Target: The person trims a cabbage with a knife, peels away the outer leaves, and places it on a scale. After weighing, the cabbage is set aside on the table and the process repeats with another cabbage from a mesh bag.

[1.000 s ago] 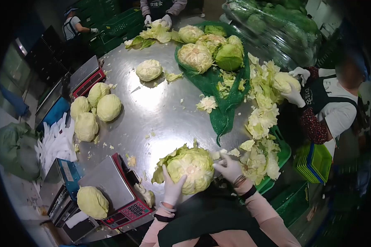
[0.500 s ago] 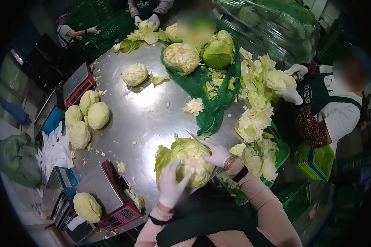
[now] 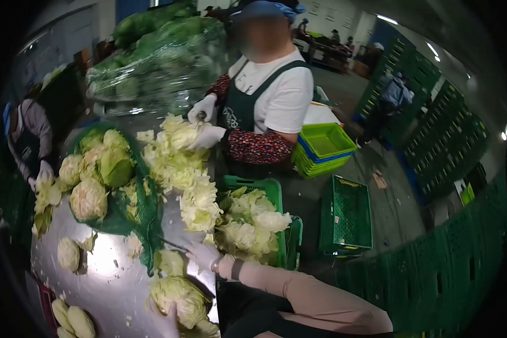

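A trimmed cabbage with loose outer leaves lies on the steel table near the bottom edge of the view. My left hand, in a white glove, rests against its near side and is mostly cut off by the frame. My right hand, also gloved, is just beyond the cabbage at the table's edge. It grips a thin knife whose blade points left. A green crate heaped with cut-off leaves stands right beside that hand.
A co-worker in a green apron trims a cabbage across the leaf pile. A green net sack holds several cabbages at left. Stacked baskets, a floor crate and crate walls stand to the right. Another person works at far left.
The view has swung to the right, off the scales. My right hand has come off the cabbage and now holds the knife beside it. My left hand stays at the cabbage.
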`<state>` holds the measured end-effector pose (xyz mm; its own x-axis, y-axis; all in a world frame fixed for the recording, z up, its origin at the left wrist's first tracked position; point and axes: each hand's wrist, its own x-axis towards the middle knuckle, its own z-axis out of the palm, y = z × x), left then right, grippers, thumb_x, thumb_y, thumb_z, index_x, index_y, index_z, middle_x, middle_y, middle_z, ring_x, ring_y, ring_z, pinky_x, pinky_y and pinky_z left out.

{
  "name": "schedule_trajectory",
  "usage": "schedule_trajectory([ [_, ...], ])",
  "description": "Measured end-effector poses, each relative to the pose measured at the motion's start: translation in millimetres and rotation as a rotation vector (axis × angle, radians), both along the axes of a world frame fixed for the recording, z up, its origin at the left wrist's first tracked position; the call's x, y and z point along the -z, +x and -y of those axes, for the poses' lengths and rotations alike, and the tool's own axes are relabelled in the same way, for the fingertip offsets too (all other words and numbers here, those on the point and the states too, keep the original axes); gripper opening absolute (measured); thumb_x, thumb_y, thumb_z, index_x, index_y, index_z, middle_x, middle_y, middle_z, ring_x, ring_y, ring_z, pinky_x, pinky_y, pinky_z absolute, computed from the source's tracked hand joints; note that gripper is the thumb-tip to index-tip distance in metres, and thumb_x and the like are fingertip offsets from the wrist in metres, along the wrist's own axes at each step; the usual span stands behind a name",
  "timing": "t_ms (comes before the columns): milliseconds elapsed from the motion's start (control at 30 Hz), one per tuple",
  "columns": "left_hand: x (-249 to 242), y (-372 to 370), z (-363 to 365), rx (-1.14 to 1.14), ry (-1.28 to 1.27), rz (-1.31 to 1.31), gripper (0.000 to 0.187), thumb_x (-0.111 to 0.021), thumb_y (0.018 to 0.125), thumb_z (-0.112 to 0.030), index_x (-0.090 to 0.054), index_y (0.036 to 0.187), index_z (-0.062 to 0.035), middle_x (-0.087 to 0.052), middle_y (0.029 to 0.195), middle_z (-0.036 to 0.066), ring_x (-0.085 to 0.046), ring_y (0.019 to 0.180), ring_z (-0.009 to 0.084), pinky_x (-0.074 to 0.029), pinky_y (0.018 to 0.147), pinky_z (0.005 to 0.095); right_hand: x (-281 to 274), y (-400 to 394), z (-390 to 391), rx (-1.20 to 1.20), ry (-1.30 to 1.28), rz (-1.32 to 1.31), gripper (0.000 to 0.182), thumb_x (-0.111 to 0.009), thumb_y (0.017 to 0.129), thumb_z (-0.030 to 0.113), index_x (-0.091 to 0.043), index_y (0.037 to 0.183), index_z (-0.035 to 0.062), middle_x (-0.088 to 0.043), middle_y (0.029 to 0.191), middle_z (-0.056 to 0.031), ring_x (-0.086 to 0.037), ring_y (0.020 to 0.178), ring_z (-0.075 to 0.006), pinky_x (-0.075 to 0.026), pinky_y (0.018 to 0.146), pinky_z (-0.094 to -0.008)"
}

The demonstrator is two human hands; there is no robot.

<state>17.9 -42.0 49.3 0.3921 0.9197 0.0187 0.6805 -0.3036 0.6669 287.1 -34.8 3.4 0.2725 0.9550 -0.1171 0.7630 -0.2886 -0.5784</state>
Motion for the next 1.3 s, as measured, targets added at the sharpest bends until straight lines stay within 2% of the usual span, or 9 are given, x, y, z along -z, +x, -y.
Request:
schedule_trajectory([
  [67,7,-10,5,-0.017,0.044,0.035,0.077,-0.075,0.067,-0.017,-0.037,0.132,0.0025,-0.044,0.13,0.023,-0.044,0.119,0.0329,-0.035,0.101,0.0382,9,-22,22,-0.03,0.343,-0.093,0.034,-0.047,0.089,0.029,-0.05,0.119,0.0138,-0.059,0.1,-0.0154,-0.059,0.086,-0.0349,-0.048,0.074,-0.043],
  [300,76,-43,-6,0.104,-0.035,0.394,0.074,-0.071,0.072,-0.013,-0.034,0.134,0.0027,-0.044,0.13,0.022,-0.044,0.118,0.0288,-0.035,0.1,0.037,-1,-90,57,-0.194,0.139,-0.06,0.042,-0.048,0.088,0.033,-0.048,0.122,0.0079,-0.057,0.102,-0.0189,-0.057,0.091,-0.0352,-0.046,0.079,-0.041],
  [367,79,-26,1,-0.233,-0.401,0.45,0.087,-0.075,0.07,-0.021,-0.025,0.137,0.0046,-0.042,0.13,0.025,-0.043,0.119,0.0296,-0.034,0.101,0.0382,20,-90,54,-0.202,0.389,-0.107,0.044,-0.048,0.088,0.027,-0.045,0.127,0.0071,-0.057,0.106,-0.0184,-0.057,0.092,-0.0338,-0.047,0.079,-0.0393],
  [467,48,-13,11,-0.244,-0.502,0.628,0.078,-0.071,0.075,-0.012,-0.025,0.135,0.0047,-0.046,0.125,0.02,-0.05,0.109,0.0252,-0.04,0.095,0.0339,-28,-63,65,-0.116,0.105,-0.086,0.028,-0.05,0.088,0.02,-0.059,0.107,0.003,-0.06,0.096,-0.0193,-0.058,0.077,-0.0356,-0.048,0.073,-0.0396],
  [500,43,-12,11,-0.208,-0.428,0.589,0.078,-0.073,0.074,-0.012,-0.027,0.134,0.0036,-0.047,0.123,0.019,-0.05,0.108,0.0249,-0.041,0.094,0.033,-27,-56,70,0.062,0.078,-0.421,0.028,-0.05,0.089,0.021,-0.059,0.108,0.0028,-0.061,0.097,-0.0193,-0.06,0.079,-0.0342,-0.049,0.07,-0.0389],
  [600,48,-11,11,-0.209,-0.211,0.504,0.082,-0.075,0.07,-0.018,-0.029,0.134,0.0029,-0.046,0.122,0.021,-0.047,0.112,0.0289,-0.039,0.095,0.0358,-29,-49,100,-0.088,0.32,-0.215,0.026,-0.048,0.091,0.022,-0.058,0.109,0.0058,-0.064,0.096,-0.0164,-0.062,0.086,-0.0335,-0.049,0.073,-0.0373],
  [833,70,-7,15,-0.315,-0.125,0.34,0.097,-0.077,0.066,-0.039,-0.025,0.135,0.0049,-0.045,0.121,0.026,-0.045,0.113,0.0368,-0.038,0.095,0.0397,-21,-62,124,-0.359,-0.061,-0.132,0.028,-0.042,0.092,0.028,-0.054,0.111,0.0104,-0.063,0.093,-0.0152,-0.06,0.083,-0.0347,-0.048,0.072,-0.0411],
  [1233,69,-3,22,-0.41,-0.138,0.233,0.1,-0.075,0.066,-0.046,-0.024,0.136,0.0038,-0.044,0.121,0.026,-0.047,0.112,0.037,-0.042,0.091,0.0392,30,-32,101,-0.066,0.292,-0.109,0.025,-0.044,0.092,0.026,-0.059,0.105,0.0106,-0.063,0.085,-0.0146,-0.061,0.078,-0.033,-0.048,0.066,-0.0414],
  [1300,84,-5,22,-0.351,-0.19,0.343,0.097,-0.075,0.068,-0.041,-0.023,0.137,0.0044,-0.043,0.124,0.025,-0.046,0.115,0.0353,-0.04,0.094,0.0377,44,-17,90,-0.04,0.312,-0.176,0.028,-0.045,0.093,0.026,-0.06,0.108,0.009,-0.062,0.067,-0.0127,-0.06,0.055,-0.0245,-0.046,0.052,-0.0325],
])
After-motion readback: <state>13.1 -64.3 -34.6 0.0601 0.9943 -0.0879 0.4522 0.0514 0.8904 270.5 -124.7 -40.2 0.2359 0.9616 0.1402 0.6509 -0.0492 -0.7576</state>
